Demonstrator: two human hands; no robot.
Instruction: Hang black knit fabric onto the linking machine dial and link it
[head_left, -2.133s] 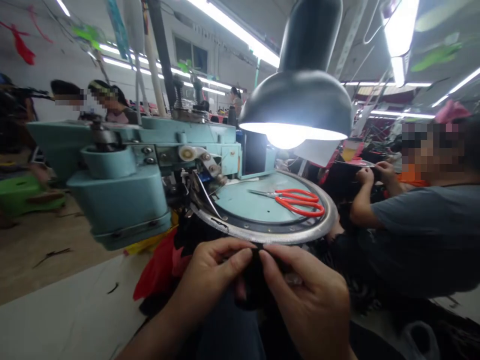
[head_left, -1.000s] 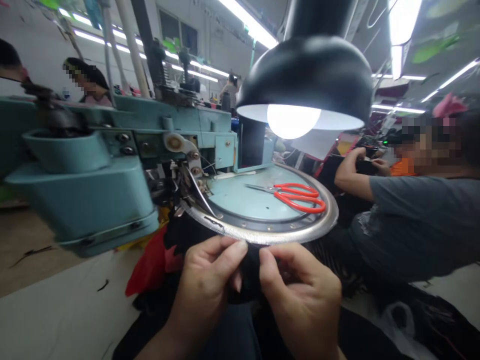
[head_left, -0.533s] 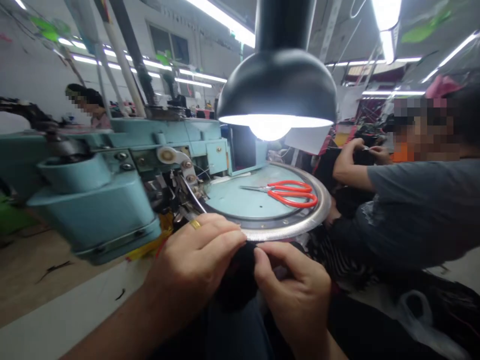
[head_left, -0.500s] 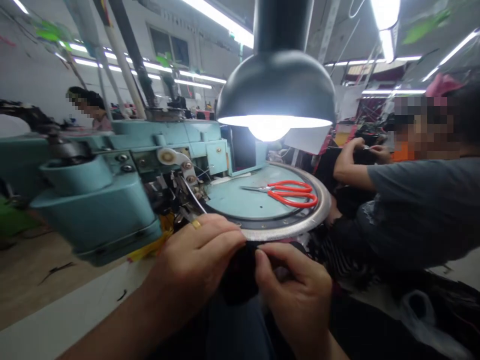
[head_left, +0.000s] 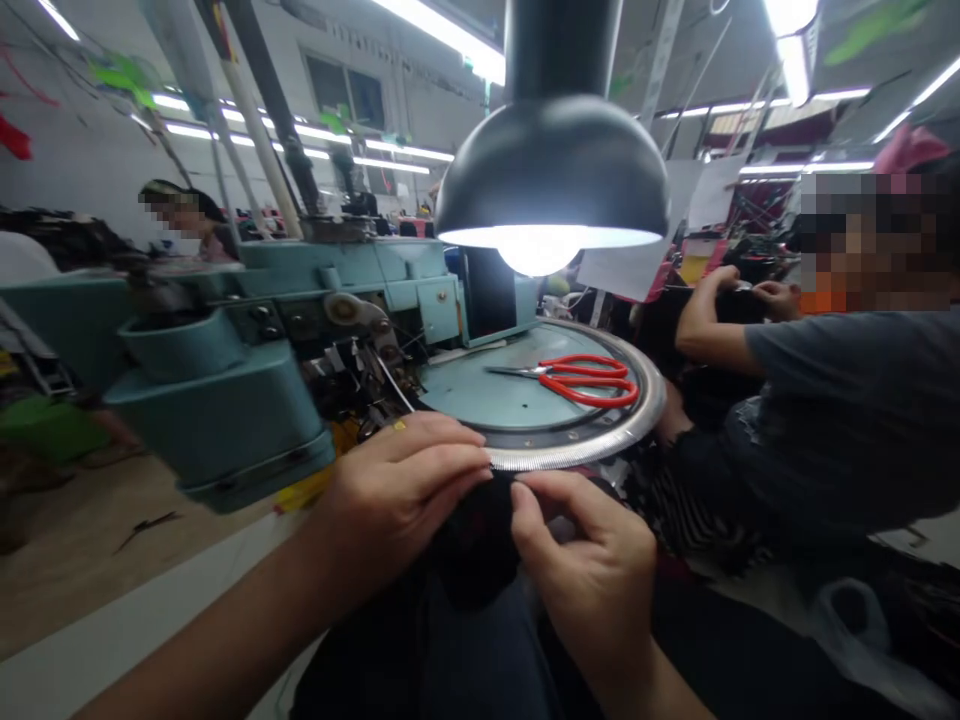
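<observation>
Dark fabric (head_left: pixel 480 540) hangs below the near rim of a round, toothed metal ring (head_left: pixel 555 455) on a teal linking machine (head_left: pixel 217 410). My left hand (head_left: pixel 409 485) is closed at the ring's near left edge, fingers pressed together on the fabric's upper edge; a yellow ring band shows on one finger. My right hand (head_left: pixel 589 555) pinches the same fabric between thumb and forefinger, just below the teeth. The fingertips of both hands are a short gap apart. Red-handled scissors (head_left: pixel 589 380) lie closed on the teal disc inside the ring.
A dark dome lamp (head_left: pixel 551 175) shines low over the disc. A guide arm with a roller (head_left: pixel 343 308) and white thread stands left of the ring. Close on the right sits a co-worker (head_left: pixel 840 420). A clear plastic bag (head_left: pixel 862 630) lies at lower right.
The view has shifted slightly, so the machine's left part appears farther right. Both hands keep their hold on the fabric at the rim, with little visible movement. The scissors lie as before.
</observation>
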